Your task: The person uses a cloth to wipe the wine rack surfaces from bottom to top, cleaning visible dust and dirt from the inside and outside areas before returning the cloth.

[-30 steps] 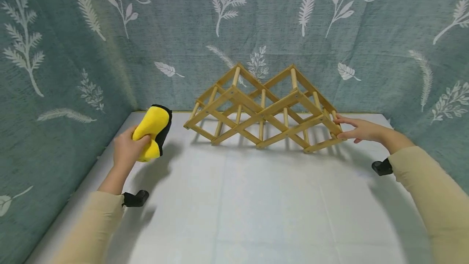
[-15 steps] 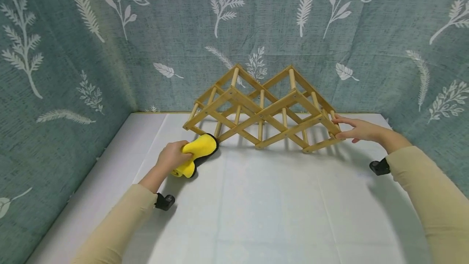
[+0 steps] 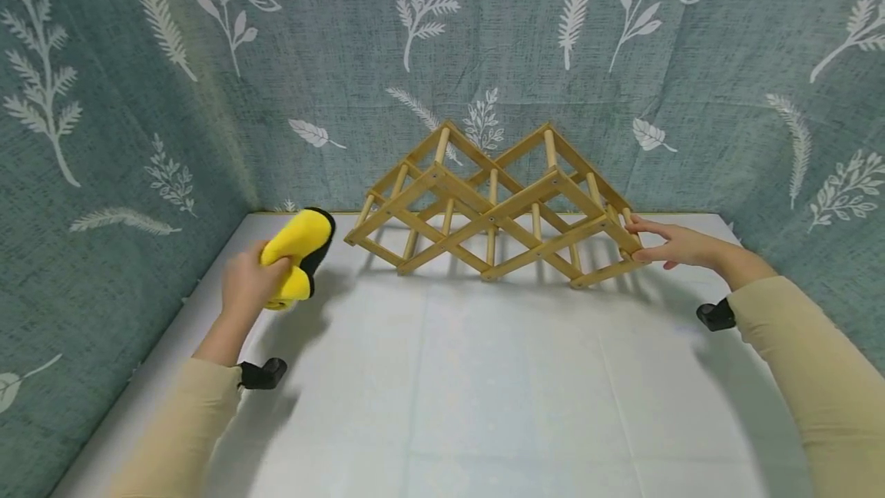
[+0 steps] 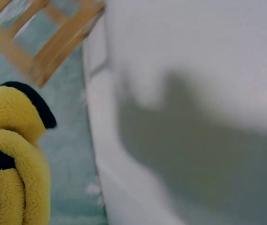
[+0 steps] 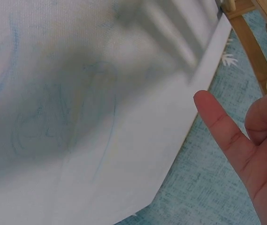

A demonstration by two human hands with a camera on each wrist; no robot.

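Note:
My left hand (image 3: 250,283) grips a folded yellow cleaning cloth (image 3: 302,237) with a black edge, held above the table left of the rack. The fluffy yellow folds of the cloth (image 4: 16,187) fill the lower left of the left wrist view, where the hand itself is hidden. A wooden folding lattice rack (image 3: 492,217) of crossed slats and dowels stands at the back of the table. At its right end my right hand (image 3: 681,246) holds the end bar between thumb and fingers. The right wrist view shows the little finger (image 5: 220,124) extended, beside the rack's slat (image 5: 253,51).
The white table (image 3: 512,375) extends in front of the rack, with faint blue marks in the right wrist view. A teal leaf-patterned fabric (image 3: 525,44) hangs behind and at both sides. Each wrist wears a small black camera, such as the right one (image 3: 717,316).
My left hand carried the cloth right to the rack's lower left corner, then back left and up off the table. My right hand and the rack stayed in place.

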